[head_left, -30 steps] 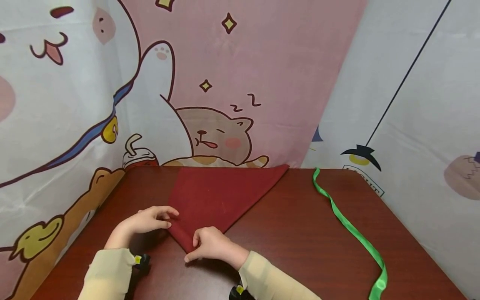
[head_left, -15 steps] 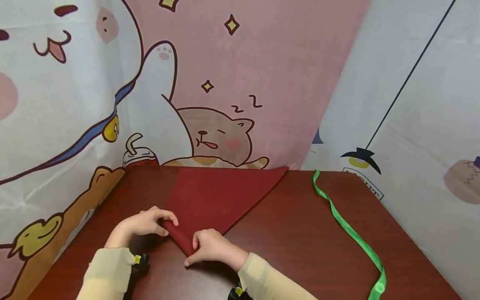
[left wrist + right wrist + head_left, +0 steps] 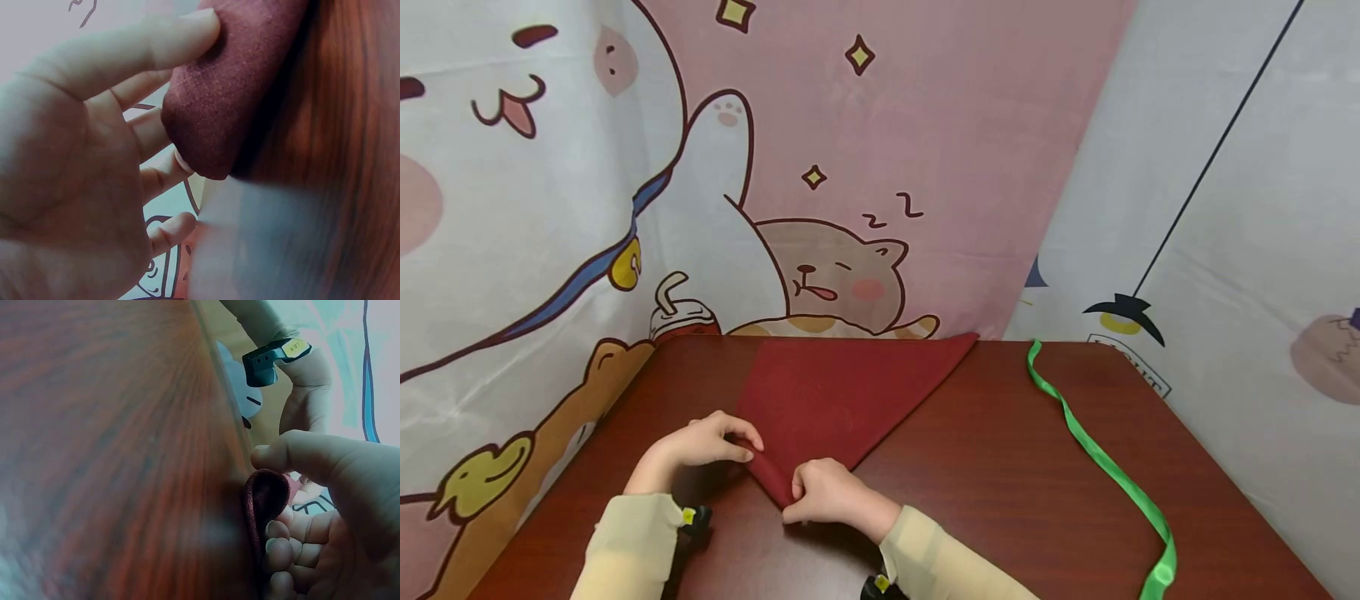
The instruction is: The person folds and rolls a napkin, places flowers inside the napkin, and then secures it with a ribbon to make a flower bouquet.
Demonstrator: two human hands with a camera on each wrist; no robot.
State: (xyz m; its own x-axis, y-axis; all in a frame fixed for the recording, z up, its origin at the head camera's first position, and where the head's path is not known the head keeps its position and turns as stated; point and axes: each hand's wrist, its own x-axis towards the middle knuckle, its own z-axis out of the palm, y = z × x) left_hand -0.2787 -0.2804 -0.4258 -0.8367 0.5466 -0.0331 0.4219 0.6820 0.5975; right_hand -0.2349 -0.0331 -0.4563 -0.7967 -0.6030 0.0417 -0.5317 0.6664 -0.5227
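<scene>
A dark red cloth [image 3: 835, 392] lies on the table, its near edge turned up into a soft roll. My left hand [image 3: 707, 442] holds the left end of that roll, thumb on the near side and fingers over the top. In the left wrist view the thumb presses on the cloth's folded end [image 3: 219, 106], the other fingers behind it. My right hand [image 3: 835, 500] pinches the right end of the roll at the cloth's near corner. The right wrist view shows the rolled end as a hollow loop [image 3: 251, 506] between thumb and curled fingers.
A green ribbon [image 3: 1108, 462] runs twisted along the right side of the brown wooden table [image 3: 1000, 500]. A printed cartoon curtain [image 3: 970, 167] hangs behind and beside the table. Each wrist wears a black camera band [image 3: 696, 518].
Both hands have shifted slightly to the right, with the rolled edge still between their fingers. The ribbon stays where it was.
</scene>
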